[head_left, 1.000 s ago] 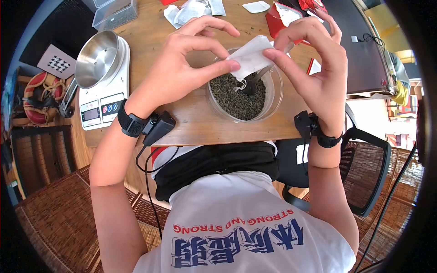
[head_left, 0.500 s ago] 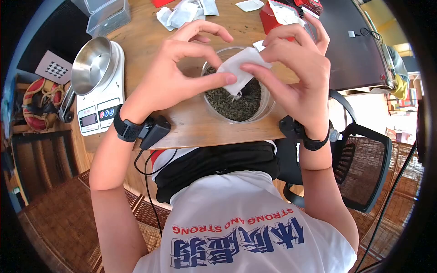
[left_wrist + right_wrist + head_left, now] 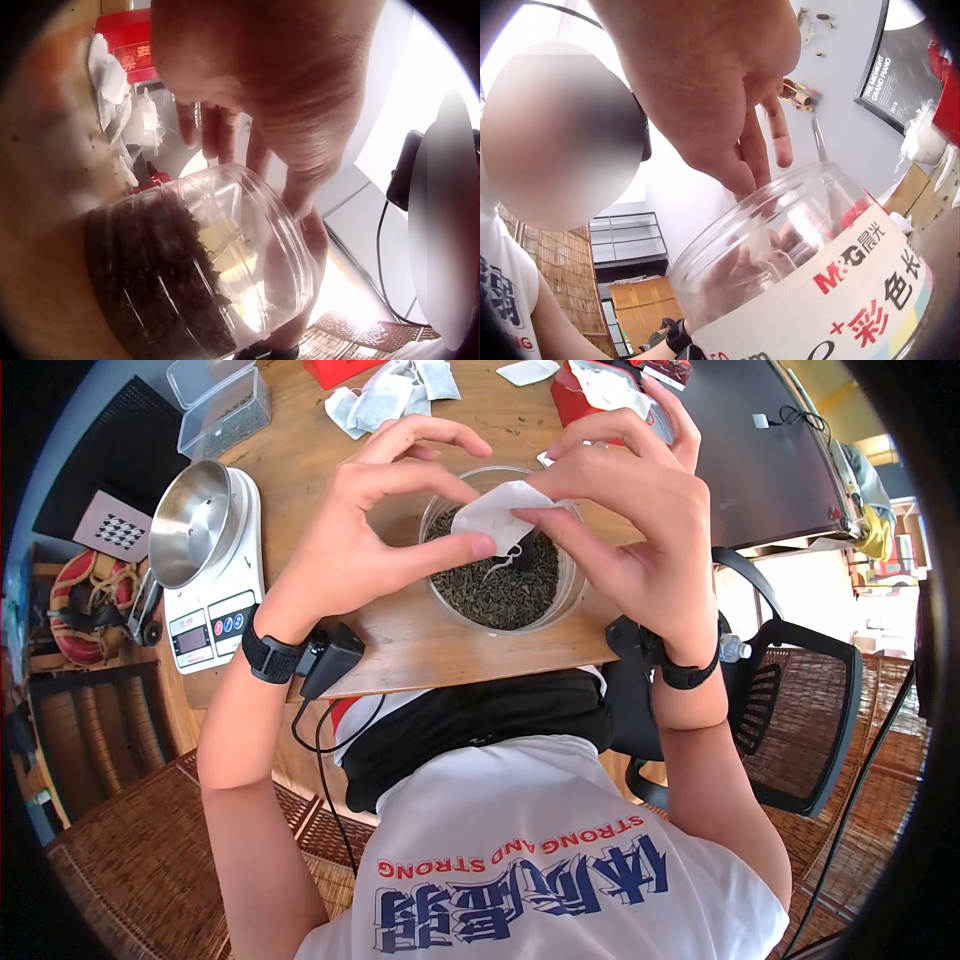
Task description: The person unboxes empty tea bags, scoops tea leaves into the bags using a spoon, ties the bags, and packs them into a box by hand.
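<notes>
A white tea bag (image 3: 490, 525) with a thin string (image 3: 502, 563) hangs between both hands, above a clear plastic tub (image 3: 577, 592) of loose tea leaves (image 3: 490, 598). My left hand (image 3: 365, 525) pinches its left edge between thumb and index finger, the other fingers arched away. On the opposite side my right hand (image 3: 640, 510) pinches the bag's right end, thumb in front. The left wrist view shows the tub's clear wall (image 3: 274, 225) close by, dark leaves filling its lower part. A printed label (image 3: 840, 285) covers the tub's side in the right wrist view.
To the left is a kitchen scale (image 3: 215, 610) bearing a steel pan (image 3: 190, 525). Behind the hands lie white tea bags (image 3: 390, 400), an open red box (image 3: 575, 410) and a clear lidded container (image 3: 225, 425). A slim handle (image 3: 820, 139) rises from the tub.
Both hands have brought the tea bag lower and a little left over the tub, keeping their pinch. The whole head view has shifted, so the tub and scale appear further left.
</notes>
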Demonstrator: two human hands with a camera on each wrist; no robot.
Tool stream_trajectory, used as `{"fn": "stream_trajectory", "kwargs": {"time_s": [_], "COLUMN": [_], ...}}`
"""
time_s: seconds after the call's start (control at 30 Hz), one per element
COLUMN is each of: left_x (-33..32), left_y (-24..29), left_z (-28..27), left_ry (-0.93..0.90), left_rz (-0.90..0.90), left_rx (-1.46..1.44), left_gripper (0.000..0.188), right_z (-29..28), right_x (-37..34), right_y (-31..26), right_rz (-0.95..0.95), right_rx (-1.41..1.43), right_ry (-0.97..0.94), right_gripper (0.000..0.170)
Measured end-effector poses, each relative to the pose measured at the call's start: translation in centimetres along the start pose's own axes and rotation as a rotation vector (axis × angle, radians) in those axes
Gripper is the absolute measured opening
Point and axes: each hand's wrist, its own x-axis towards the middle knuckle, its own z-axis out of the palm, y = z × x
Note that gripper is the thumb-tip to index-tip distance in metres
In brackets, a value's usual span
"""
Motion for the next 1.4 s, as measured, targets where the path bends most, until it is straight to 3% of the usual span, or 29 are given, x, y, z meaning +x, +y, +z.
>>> {"fn": "stream_trajectory", "kwargs": {"time_s": [0.1, 0.17, 0.2, 0.27, 0.3, 0.37, 0.4, 0.43, 0.5, 0.53, 0.57, 0.63, 0.7, 0.8, 0.93, 0.97, 1.07, 1.2, 1.33, 1.4], "left_x": [0.1, 0.0, 0.1, 0.0, -0.1, -0.1, -0.1, -0.1, -0.2, -0.2, -0.2, -0.2, 0.0, 0.0, 0.2, 0.1, 0.2, 0.1, 0.1, 0.0], "left_y": [0.1, -0.3, -0.3, -0.2, -0.2, -0.2, -0.3, -0.3, -0.5, -0.6, -0.7, -0.8, -0.9, -1.2, -0.6, -0.6, -0.6, -0.9, -0.9, -0.9], "left_z": [-0.2, -0.2, -0.3, -0.3, -0.3, -0.1, -0.1, 0.0, 0.1, 0.1, 0.1, 0.1, 0.1, 0.4, 0.5, 0.5, 0.5, 0.6, 0.5, 0.4], "left_ry": [0.037, 0.030, 0.030, 0.033, 0.035, 0.057, 0.058, 0.066, 0.074, 0.071, 0.068, 0.055, 0.038, 0.047, 0.033, 0.032, 0.027, 0.026, 0.018, 0.012], "left_rz": [0.006, 0.047, 0.046, 0.006, -0.002, -0.061, -0.064, -0.064, -0.071, -0.074, -0.077, -0.066, -0.053, -0.033, -0.075, -0.092, -0.110, -0.102, -0.122, -0.112], "left_rx": [-0.047, 0.007, 0.007, 0.022, 0.025, 0.008, 0.007, -0.009, -0.025, -0.015, -0.005, 0.036, 0.071, 0.064, 0.072, 0.057, 0.046, 0.030, 0.016, 0.032], "left_gripper": [0.012, 0.012, 0.012, 0.012, 0.012, 0.013, 0.013, 0.015, 0.017, 0.018, 0.019, 0.020, 0.021, 0.022, 0.025, 0.026, 0.028, 0.027, 0.028, 0.028], "right_z": [-0.7, -0.7, -1.1, -1.9, -1.3, 1.5, -0.8, -0.9, -0.1, 0.5, 0.7, 1.0, 0.6, -0.6, 0.6, 1.0, 2.1, 3.8, 4.5, 5.2], "right_x": [0.6, 1.0, 1.2, 1.7, 1.5, 2.5, 1.5, 1.1, 0.7, 0.5, 0.3, -0.2, -0.5, -0.3, -1.0, -1.1, -1.3, -1.6, -1.9, -2.5], "right_y": [0.4, 0.6, 0.6, 0.6, 2.5, 2.0, 4.0, 5.2, 7.2, 7.4, 7.4, 6.8, 5.8, 4.2, 5.3, 5.4, 5.5, 5.3, 5.3, 6.2], "right_rz": [0.021, -0.154, -0.154, 0.073, -0.052, 0.106, 0.088, 0.089, 0.240, 0.291, 0.292, 0.271, 0.189, -0.029, -0.130, -0.124, 0.151, 0.361, 0.414, 0.245], "right_rx": [0.152, 0.078, 0.079, 0.167, 0.061, -0.081, 0.088, 0.091, 0.532, 0.804, 0.811, 0.923, 0.788, 0.497, 0.392, 0.393, 0.536, 0.702, 0.758, 0.734], "right_ry": [0.005, -0.002, -0.003, -0.056, 0.039, 0.313, -0.003, -0.006, -0.335, -0.393, -0.395, -0.375, -0.293, -0.054, -0.009, -0.011, -0.128, -0.109, -0.036, 0.218], "right_gripper": [0.008, 0.022, 0.022, 0.036, 0.048, 0.034, 0.030, 0.030, 0.029, 0.020, 0.020, 0.014, 0.011, 0.020, 0.022, 0.022, 0.024, 0.031, 0.032, 0.035]}}
